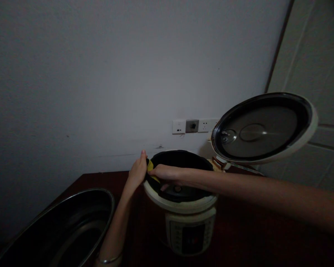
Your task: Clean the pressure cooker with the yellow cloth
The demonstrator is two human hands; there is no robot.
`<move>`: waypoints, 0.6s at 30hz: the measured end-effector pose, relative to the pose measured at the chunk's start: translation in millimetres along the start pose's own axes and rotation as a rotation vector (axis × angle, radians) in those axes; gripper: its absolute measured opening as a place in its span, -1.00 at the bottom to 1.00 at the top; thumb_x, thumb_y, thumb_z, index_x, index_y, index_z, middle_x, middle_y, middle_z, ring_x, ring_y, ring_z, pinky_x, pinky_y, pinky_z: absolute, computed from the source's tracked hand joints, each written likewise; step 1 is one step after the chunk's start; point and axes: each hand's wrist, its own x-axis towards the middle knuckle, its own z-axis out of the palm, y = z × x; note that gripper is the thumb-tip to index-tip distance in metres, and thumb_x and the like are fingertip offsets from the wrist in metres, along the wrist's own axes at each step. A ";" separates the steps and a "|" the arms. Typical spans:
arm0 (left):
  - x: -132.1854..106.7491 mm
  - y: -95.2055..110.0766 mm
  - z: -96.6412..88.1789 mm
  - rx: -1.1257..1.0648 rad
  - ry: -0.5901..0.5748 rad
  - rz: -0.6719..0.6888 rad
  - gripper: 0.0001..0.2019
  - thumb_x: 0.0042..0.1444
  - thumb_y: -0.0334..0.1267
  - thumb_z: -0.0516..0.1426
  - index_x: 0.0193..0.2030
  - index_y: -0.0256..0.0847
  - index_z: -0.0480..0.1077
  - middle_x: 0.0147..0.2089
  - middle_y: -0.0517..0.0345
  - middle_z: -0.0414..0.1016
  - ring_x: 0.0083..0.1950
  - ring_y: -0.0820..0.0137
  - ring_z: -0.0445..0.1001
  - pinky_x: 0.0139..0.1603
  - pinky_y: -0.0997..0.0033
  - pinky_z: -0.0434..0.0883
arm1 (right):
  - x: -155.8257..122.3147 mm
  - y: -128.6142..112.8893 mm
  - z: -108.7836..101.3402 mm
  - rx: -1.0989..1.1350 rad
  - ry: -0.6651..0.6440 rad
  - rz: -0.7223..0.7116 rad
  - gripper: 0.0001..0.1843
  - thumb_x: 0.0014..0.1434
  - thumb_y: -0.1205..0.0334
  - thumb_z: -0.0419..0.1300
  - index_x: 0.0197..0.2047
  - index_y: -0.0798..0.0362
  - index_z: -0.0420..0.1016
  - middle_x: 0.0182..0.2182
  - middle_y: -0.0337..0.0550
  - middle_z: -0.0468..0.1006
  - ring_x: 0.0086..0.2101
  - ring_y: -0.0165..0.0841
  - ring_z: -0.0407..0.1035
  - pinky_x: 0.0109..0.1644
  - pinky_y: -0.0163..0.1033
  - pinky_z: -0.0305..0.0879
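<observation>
A white electric cooker (189, 222) stands on a dark table, its lid (263, 128) swung up to the right. My left hand (137, 172) rests on the outside of the cooker's left rim, fingers held together against it. My right hand (167, 174) reaches across the dark inside of the cooker and is closed on a yellow cloth (150, 165) pressed against the inner left rim. Most of the cloth is hidden by the two hands.
A large metal inner pot (72, 226) sits at the lower left on the dark wooden table (253, 237). Wall sockets (195, 126) are on the white wall behind the cooker. A panelled door (314, 74) is at the right.
</observation>
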 end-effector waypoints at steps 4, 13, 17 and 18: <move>-2.7 2.0 2.1 0.052 -0.004 0.064 -0.21 0.18 0.19 -0.44 -0.14 -0.34 0.44 -0.08 -0.23 0.53 0.04 0.14 0.46 0.02 0.22 0.33 | -32.7 7.2 -12.7 -0.170 -0.062 0.103 -0.68 0.24 0.16 -0.07 -0.41 0.12 0.38 -0.59 -0.30 0.33 -0.63 -0.51 0.14 -0.56 -0.38 0.15; -7.0 9.1 -0.7 0.260 -0.031 0.157 -0.31 0.22 0.12 -0.41 -0.39 -0.22 0.41 -0.30 -0.17 0.55 -0.14 0.07 0.52 -0.15 0.20 0.35 | -60.0 25.9 -79.8 -0.606 -0.416 0.457 -0.72 0.19 0.22 0.04 -0.33 0.16 0.53 -0.53 -0.25 0.50 -0.46 -0.41 0.42 -0.31 -0.30 0.34; -7.3 9.3 -0.3 0.272 -0.038 0.168 -0.32 0.23 0.11 -0.37 -0.32 -0.26 0.44 -0.24 -0.20 0.55 -0.13 0.08 0.51 -0.13 0.19 0.34 | -37.4 35.2 -112.7 -0.842 -0.280 0.377 -0.88 -0.09 0.29 0.30 -0.52 0.18 0.50 -0.65 -0.30 0.43 -0.51 -0.36 0.40 -0.37 -0.29 0.34; -7.1 9.4 -0.1 0.276 -0.039 0.166 -0.32 0.23 0.11 -0.37 -0.30 -0.28 0.44 -0.22 -0.21 0.55 -0.11 0.08 0.51 -0.12 0.19 0.34 | -30.0 38.8 -120.1 -0.840 -0.170 0.285 -0.86 -0.13 0.29 0.32 -0.59 0.16 0.47 -0.67 -0.29 0.41 -0.50 -0.34 0.40 -0.36 -0.26 0.35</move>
